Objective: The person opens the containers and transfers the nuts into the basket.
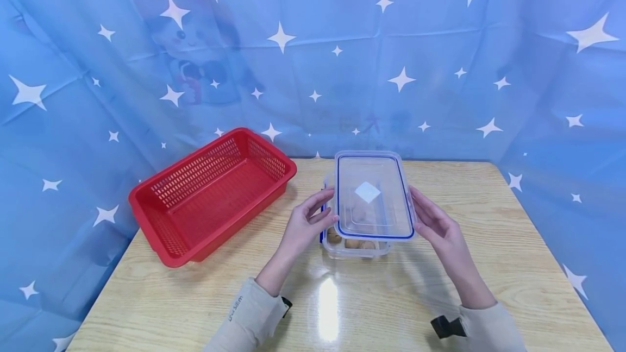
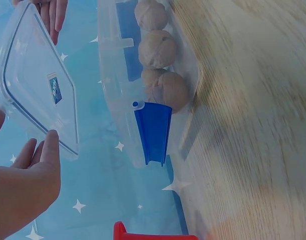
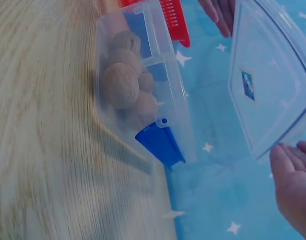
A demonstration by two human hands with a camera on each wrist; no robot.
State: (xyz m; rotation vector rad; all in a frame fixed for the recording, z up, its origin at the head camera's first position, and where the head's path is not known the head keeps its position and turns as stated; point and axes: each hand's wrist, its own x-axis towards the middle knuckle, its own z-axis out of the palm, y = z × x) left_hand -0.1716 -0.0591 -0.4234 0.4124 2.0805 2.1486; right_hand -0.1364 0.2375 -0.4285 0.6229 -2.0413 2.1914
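A clear plastic lid (image 1: 374, 220) with a blue seal and a small label is held tilted above a clear food box (image 1: 354, 254). At its left edge my left hand (image 1: 304, 227) grips it between thumb and fingers. My right hand (image 1: 442, 232) holds the opposite edge. Inside the box lie several walnuts (image 3: 121, 86), seen best in the two wrist views. The box's blue side clips (image 2: 154, 132) hang folded outward. In the head view the lid covers most of the box, and a gap between lid and box shows in the wrist views.
To the left stands a red plastic basket (image 1: 212, 240) with perforated walls and nothing visible in it. Both sit on a wood-grain table (image 1: 508, 221). A blue star-patterned curtain (image 1: 342, 69) hangs behind the table and along its sides.
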